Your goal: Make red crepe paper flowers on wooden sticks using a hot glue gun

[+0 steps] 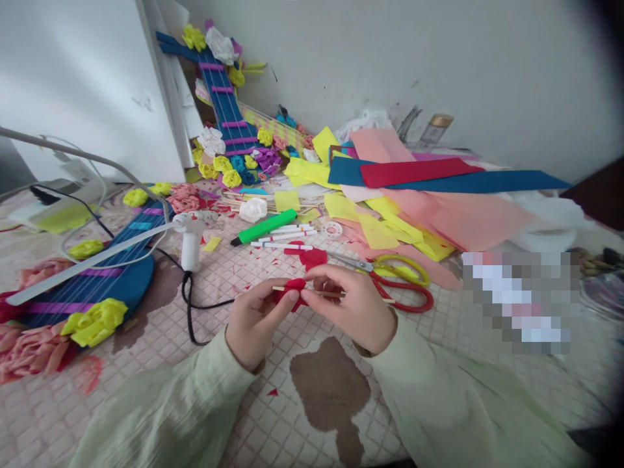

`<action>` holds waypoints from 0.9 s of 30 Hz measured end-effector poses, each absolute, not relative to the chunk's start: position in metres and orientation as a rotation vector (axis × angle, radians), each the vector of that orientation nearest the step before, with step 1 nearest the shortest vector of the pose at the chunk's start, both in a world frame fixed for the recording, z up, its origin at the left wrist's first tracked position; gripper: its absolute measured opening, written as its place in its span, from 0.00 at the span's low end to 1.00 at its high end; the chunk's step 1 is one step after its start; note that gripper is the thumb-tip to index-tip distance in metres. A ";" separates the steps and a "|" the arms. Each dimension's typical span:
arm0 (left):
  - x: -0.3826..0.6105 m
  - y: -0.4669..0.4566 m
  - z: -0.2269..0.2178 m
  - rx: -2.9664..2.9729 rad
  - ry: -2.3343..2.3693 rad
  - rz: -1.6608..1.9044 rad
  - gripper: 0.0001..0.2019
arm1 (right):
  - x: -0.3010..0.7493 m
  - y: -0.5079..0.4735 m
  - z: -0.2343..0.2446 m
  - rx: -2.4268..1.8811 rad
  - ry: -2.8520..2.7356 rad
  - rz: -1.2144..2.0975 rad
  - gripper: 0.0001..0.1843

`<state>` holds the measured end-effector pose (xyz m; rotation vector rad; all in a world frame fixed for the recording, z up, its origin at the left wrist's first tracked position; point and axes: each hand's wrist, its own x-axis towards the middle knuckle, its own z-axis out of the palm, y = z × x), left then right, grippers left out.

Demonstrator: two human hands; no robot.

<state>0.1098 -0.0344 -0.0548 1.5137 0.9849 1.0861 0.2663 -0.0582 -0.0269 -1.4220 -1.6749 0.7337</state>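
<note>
In the head view, the dark rim of the picture eats into the right corners; a pixelated patch [519, 302] covers whatever lies on the right of the table [273, 416]; the near blue paper guitar [139, 260] is cut off by the left edge, and the white glue gun [191, 250] stands partly over it; both sleeves [195, 390] run out at the bottom; the small red paper [294, 284] is in the middle, just above the table between the two hands, much of it hidden by fingertips, so its full shape cannot be made out; what shows is a bright red, crumpled or folded scrap around a thin pale stick [334, 294], whose one end pokes out on the left, the other beyond the right hand; the left hand [256, 318] is nearly closed, its thumb and forefinger pinching the red paper; the right hand [358, 302] is curled, its thumb and fingertips pinched at the paper's right side, with the stick passing beneath its fingers; flat red scraps [312, 259] lie just behind, near scissors [365, 265] with red and yellow handles.
</note>
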 end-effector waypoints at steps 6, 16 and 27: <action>0.107 -0.033 -0.050 1.551 0.948 1.049 0.05 | 0.269 -0.059 -0.027 -1.379 -1.757 0.706 0.08; 0.109 -0.032 -0.052 1.552 0.982 1.034 0.05 | 0.270 -0.054 -0.029 -1.328 -1.780 0.651 0.05; 0.109 -0.033 -0.052 1.579 0.955 1.015 0.05 | 0.270 -0.056 -0.031 -1.331 -1.745 0.703 0.05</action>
